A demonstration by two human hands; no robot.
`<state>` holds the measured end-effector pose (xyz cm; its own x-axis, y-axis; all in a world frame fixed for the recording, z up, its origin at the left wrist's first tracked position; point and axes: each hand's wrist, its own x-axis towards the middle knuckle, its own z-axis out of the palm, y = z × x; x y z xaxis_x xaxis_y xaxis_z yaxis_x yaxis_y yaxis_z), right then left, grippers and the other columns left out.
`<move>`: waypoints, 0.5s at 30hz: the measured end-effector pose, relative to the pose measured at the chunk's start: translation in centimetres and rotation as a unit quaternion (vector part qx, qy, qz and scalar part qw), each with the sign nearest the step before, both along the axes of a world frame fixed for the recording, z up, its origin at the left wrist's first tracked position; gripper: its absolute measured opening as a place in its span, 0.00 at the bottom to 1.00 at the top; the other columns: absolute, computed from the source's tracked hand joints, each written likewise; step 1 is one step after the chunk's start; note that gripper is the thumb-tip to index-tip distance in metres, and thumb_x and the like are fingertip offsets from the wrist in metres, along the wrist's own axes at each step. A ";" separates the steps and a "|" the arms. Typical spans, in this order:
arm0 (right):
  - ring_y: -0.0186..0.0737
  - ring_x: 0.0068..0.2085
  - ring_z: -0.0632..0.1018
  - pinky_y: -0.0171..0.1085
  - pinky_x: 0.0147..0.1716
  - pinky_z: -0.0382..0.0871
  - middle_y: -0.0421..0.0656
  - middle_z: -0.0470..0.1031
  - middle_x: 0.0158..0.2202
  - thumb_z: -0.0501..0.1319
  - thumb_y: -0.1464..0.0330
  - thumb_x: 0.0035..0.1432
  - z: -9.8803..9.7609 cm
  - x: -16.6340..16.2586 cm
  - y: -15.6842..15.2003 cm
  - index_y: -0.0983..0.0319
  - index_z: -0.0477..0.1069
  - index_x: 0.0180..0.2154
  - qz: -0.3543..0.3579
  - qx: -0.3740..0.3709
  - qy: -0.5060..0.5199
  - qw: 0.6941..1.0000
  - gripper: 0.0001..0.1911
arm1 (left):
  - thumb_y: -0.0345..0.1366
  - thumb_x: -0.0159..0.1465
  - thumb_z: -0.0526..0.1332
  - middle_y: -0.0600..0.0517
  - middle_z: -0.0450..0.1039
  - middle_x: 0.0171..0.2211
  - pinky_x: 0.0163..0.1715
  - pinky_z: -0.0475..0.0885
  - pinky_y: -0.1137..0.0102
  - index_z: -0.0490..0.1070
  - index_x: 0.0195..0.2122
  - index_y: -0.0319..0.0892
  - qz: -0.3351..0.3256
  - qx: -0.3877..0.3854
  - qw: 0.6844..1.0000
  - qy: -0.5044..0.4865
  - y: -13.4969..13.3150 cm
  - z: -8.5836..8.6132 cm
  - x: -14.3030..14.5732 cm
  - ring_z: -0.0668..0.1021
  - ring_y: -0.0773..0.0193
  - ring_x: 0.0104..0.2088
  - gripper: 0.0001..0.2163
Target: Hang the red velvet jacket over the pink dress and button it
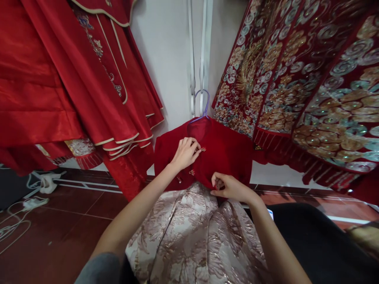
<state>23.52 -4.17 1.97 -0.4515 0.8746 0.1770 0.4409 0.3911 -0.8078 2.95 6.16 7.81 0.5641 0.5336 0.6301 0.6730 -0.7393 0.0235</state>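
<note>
The red jacket (pixel 229 156) hangs at the centre of the frame, the left hand (pixel 187 153) near its neckline with fingers bent and their tips pinched at the upper clasp (pixel 203 149). A hard sideways tug there could strain the stitching or pucker the cloth. The right hand (pixel 227 186), half curled with thumb and forefinger close together, is at the jacket's lower edge; I cannot tell whether it has hold of anything. If it pulls down unevenly, the two front edges could end up out of line. The lower clasp (pixel 192 172), just below the left wrist, might snag on skin. Above, the purple hanger (pixel 204 106) carries the jacket from a thin rail, so a strong pull could make it swing or slip off. The brocade (pixel 180 232) at lower middle lies close beneath, where a clasp could catch its raised threads. Embroidered skirts (pixel 275 90) at upper right crowd the jacket's shoulder and could rub against it.
</note>
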 end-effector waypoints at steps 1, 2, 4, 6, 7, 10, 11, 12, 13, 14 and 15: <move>0.36 0.30 0.71 0.34 0.30 0.65 0.37 0.70 0.28 0.64 0.70 0.49 0.1 0.3 -0.1 0.59 0.65 0.32 -0.005 -0.004 0.006 1.000 0.09 | 0.37 0.66 0.55 0.46 0.70 0.42 0.55 0.59 0.58 0.72 0.41 0.42 -0.024 -0.005 1.000 0.009 0.0 0.2 -0.1 0.69 0.55 0.47 0.08; 0.36 0.32 0.73 0.35 0.32 0.67 0.38 0.71 0.30 0.64 0.69 0.50 0.2 0.6 -0.1 0.59 0.66 0.34 -0.013 -0.001 0.009 1.000 0.09 | 0.36 0.65 0.55 0.46 0.71 0.40 0.58 0.57 0.57 0.72 0.41 0.43 -0.049 -0.014 0.999 0.013 -0.1 0.3 -0.2 0.70 0.55 0.47 0.08; 0.38 0.36 0.74 0.38 0.38 0.69 0.41 0.73 0.35 0.64 0.66 0.52 0.3 1.1 0.0 0.59 0.67 0.35 -0.043 0.026 0.007 0.999 0.08 | 0.35 0.64 0.56 0.48 0.72 0.36 0.62 0.51 0.56 0.72 0.39 0.44 -0.092 -0.039 0.995 -0.001 -0.2 0.5 -0.3 0.71 0.57 0.44 0.07; 0.40 0.40 0.74 0.42 0.43 0.70 0.45 0.72 0.39 0.62 0.64 0.54 0.6 1.1 0.1 0.60 0.68 0.37 -0.110 0.082 0.006 0.991 0.09 | 0.35 0.64 0.56 0.49 0.73 0.34 0.64 0.48 0.55 0.72 0.37 0.45 -0.120 -0.060 0.990 -0.036 -0.2 0.5 -0.4 0.73 0.58 0.41 0.06; 0.41 0.42 0.74 0.44 0.46 0.69 0.46 0.72 0.41 0.62 0.63 0.55 0.9 0.9 0.3 0.60 0.68 0.38 -0.161 0.118 0.008 0.980 0.09 | 0.35 0.64 0.56 0.50 0.73 0.33 0.65 0.48 0.55 0.73 0.36 0.46 -0.128 -0.065 0.988 -0.056 -0.2 0.5 -0.4 0.74 0.59 0.39 0.06; 0.48 0.49 0.71 0.50 0.51 0.66 0.52 0.69 0.45 0.60 0.63 0.57 2.3 -0.8 0.9 0.62 0.68 0.43 -0.316 0.227 0.010 0.921 0.14 | 0.35 0.62 0.59 0.52 0.72 0.27 0.65 0.50 0.56 0.74 0.33 0.48 -0.145 -0.083 0.978 -0.126 0.0 0.6 -0.3 0.75 0.59 0.35 0.05; 0.51 0.53 0.69 0.52 0.53 0.64 0.54 0.68 0.47 0.59 0.63 0.58 2.9 -1.7 1.2 0.62 0.68 0.46 -0.341 0.256 0.004 0.904 0.15 | 0.35 0.61 0.60 0.52 0.71 0.26 0.65 0.52 0.57 0.74 0.33 0.49 -0.148 -0.102 0.971 -0.157 0.0 0.6 -0.2 0.75 0.59 0.34 0.04; 0.53 0.57 0.66 0.53 0.55 0.62 0.56 0.66 0.50 0.58 0.63 0.59 3.5 -2.7 1.5 0.62 0.68 0.49 -0.346 0.279 -0.007 0.896 0.17 | 0.36 0.59 0.62 0.53 0.71 0.25 0.65 0.52 0.57 0.75 0.32 0.49 -0.148 -0.126 0.961 -0.194 0.0 0.7 -0.2 0.75 0.59 0.33 0.02; 0.55 0.61 0.61 0.54 0.57 0.59 0.56 0.62 0.55 0.56 0.63 0.61 4.1 -3.7 1.9 0.61 0.68 0.52 -0.337 0.297 -0.020 0.893 0.18 | 0.36 0.58 0.63 0.52 0.72 0.26 0.65 0.52 0.57 0.75 0.32 0.49 -0.144 -0.151 0.951 -0.228 0.0 0.8 -0.1 0.76 0.59 0.34 0.02; 0.55 0.65 0.56 0.55 0.59 0.57 0.56 0.57 0.61 0.54 0.63 0.63 4.5 -4.6 2.3 0.59 0.68 0.54 -0.325 0.311 -0.035 0.892 0.19 | 0.36 0.57 0.64 0.52 0.73 0.27 0.65 0.52 0.57 0.75 0.33 0.48 -0.135 -0.168 0.944 -0.248 -0.1 0.9 -0.1 0.76 0.58 0.34 0.03; 0.56 0.67 0.51 0.56 0.60 0.55 0.55 0.50 0.65 0.52 0.63 0.64 4.7 -5.5 2.7 0.58 0.68 0.55 -0.316 0.317 -0.049 0.893 0.20 | 0.36 0.58 0.63 0.50 0.74 0.29 0.65 0.51 0.57 0.75 0.36 0.46 -0.116 -0.168 0.947 -0.249 -0.1 1.0 -0.2 0.76 0.58 0.35 0.05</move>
<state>18.04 -1.50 6.71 0.0559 0.6976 0.7143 0.7921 0.4045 -0.4571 2.78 6.04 8.78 0.3679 0.6490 0.6659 0.3373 -0.7605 0.5549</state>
